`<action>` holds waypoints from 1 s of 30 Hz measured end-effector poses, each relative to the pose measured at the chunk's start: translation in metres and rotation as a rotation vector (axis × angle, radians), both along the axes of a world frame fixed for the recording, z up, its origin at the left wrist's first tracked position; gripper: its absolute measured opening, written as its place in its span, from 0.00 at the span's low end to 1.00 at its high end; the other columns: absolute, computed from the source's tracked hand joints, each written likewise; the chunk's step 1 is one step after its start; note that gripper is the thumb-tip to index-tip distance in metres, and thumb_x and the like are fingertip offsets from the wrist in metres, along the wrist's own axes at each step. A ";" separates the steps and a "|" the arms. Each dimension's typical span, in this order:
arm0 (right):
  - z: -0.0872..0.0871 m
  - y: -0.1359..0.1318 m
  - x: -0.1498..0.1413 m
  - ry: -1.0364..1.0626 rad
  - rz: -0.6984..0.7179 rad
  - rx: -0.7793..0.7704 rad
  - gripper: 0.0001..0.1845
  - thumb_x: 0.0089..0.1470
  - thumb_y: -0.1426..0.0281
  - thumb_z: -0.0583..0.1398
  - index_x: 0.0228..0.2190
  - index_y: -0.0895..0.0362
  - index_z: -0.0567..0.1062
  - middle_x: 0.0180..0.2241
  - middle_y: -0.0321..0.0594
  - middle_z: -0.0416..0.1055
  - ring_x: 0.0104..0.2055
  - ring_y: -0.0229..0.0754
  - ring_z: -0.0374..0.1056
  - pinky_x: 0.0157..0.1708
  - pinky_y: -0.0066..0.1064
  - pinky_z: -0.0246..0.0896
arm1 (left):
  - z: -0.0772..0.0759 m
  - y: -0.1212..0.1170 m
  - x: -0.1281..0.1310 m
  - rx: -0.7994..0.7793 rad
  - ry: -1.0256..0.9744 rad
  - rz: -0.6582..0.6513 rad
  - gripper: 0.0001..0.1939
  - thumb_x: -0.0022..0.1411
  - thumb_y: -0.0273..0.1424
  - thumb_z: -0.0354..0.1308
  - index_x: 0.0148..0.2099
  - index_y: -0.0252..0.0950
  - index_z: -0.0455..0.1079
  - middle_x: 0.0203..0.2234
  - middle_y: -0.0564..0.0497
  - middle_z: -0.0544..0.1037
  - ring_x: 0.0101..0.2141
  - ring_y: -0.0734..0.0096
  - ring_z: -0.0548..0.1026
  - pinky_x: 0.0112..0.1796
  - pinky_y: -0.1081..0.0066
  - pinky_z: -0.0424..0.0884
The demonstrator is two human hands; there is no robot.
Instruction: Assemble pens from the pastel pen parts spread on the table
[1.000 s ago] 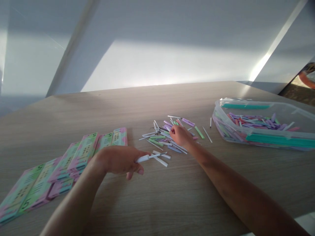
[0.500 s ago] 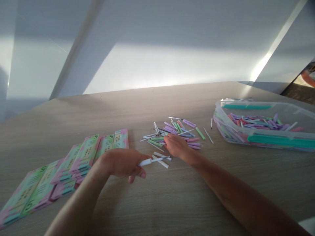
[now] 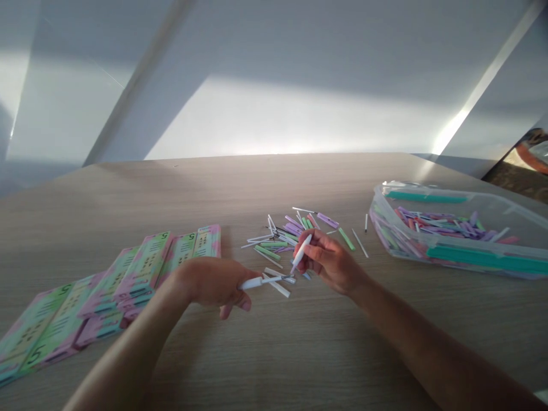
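Observation:
My left hand (image 3: 218,282) is closed around a thin white stick with a thicker handle (image 3: 252,283). Its narrow end points right and has a dark tip. Pinched in my right hand (image 3: 331,260) is a slim white-and-lilac piece (image 3: 301,253), tilted, with its lower end close to that tip; whether the two touch I cannot tell. Behind my right hand, partly hidden by it, lies a loose pile of purple, green, pink and white slim pieces (image 3: 269,244). A few white sticks (image 3: 278,288) rest on the table just below the narrow end.
Several flat pastel boxes marked 5 (image 3: 143,265) lie overlapping at the left. A clear plastic bin with teal strips (image 3: 531,237) stands at the right, holding many similar coloured pieces (image 3: 458,222). A pale wall (image 3: 278,114) rises behind the wooden table (image 3: 265,354).
My right hand has come up from the pile toward me, now with the white-and-lilac piece in its fingers. My left hand has hardly moved and keeps the white stick.

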State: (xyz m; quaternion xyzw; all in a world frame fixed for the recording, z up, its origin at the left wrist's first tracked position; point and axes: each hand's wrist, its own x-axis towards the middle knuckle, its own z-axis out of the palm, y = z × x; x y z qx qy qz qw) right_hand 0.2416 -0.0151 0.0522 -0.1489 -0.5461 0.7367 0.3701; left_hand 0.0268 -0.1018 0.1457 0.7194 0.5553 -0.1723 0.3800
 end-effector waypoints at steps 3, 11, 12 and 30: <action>-0.001 -0.015 0.005 0.120 -0.015 -0.083 0.06 0.53 0.71 0.59 0.33 0.56 0.66 0.29 0.36 0.70 0.28 0.36 0.67 0.29 0.29 0.61 | -0.003 0.001 0.000 -0.004 -0.008 -0.001 0.18 0.58 0.30 0.53 0.52 0.39 0.66 0.19 0.56 0.78 0.29 0.67 0.76 0.31 0.74 0.67; -0.014 -0.011 0.002 0.085 -0.157 -0.115 0.07 0.51 0.68 0.59 0.33 0.55 0.66 0.27 0.34 0.69 0.27 0.36 0.68 0.28 0.30 0.63 | -0.005 0.006 0.005 -0.048 0.003 0.026 0.20 0.57 0.28 0.52 0.53 0.38 0.64 0.20 0.56 0.79 0.32 0.66 0.77 0.32 0.74 0.67; -0.018 -0.007 0.002 0.032 -0.208 -0.077 0.07 0.51 0.68 0.59 0.33 0.55 0.66 0.27 0.34 0.70 0.27 0.37 0.68 0.28 0.31 0.64 | -0.005 0.006 0.005 -0.050 0.001 0.022 0.20 0.57 0.27 0.52 0.53 0.39 0.64 0.20 0.56 0.79 0.31 0.66 0.77 0.32 0.74 0.67; -0.037 0.049 0.027 0.053 -0.329 -0.243 0.12 0.45 0.62 0.64 0.27 0.58 0.72 0.20 0.33 0.70 0.20 0.32 0.64 0.21 0.25 0.60 | -0.005 0.004 0.002 -0.017 -0.022 -0.018 0.26 0.58 0.29 0.51 0.59 0.40 0.58 0.21 0.55 0.79 0.28 0.66 0.77 0.30 0.73 0.68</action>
